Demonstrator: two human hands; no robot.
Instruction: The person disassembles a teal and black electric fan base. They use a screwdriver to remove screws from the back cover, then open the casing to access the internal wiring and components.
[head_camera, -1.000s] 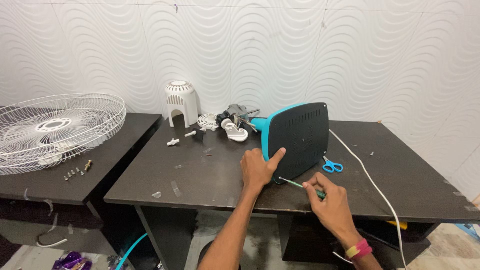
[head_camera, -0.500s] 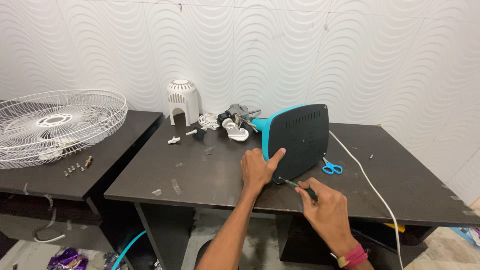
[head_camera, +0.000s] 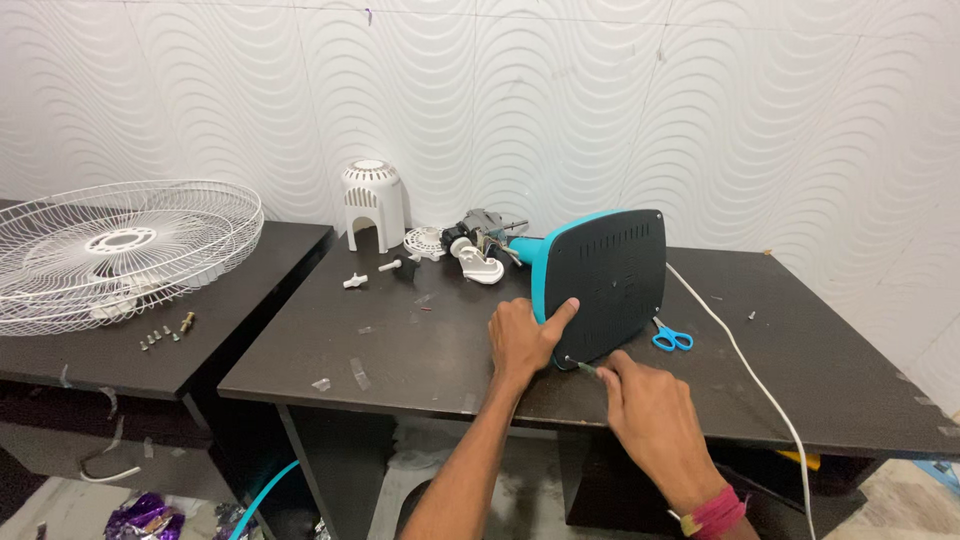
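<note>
Black slotted fan-base panel w/ teal rim (head_camera: 610, 282) stands on edge mid dark tabletop (head_camera: 400, 345), at 12 o'clock from hands. Left hand (head_camera: 525, 338) braces its lower-left edge. Right hand (head_camera: 645, 400) pinches thin screwdriver (head_camera: 585, 368), tip at bottom corner, shaft toward 10 o'clock; right is nearer the screw.

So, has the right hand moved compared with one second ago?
Yes. The right hand has moved left and up toward the black fan base; its screwdriver tip now meets the base's lower corner, beside the left hand.

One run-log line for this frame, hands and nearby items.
left hand: braces fan base | right hand: screwdriver tip at base's lower corner | nearby: blue scissors, white cord
</note>
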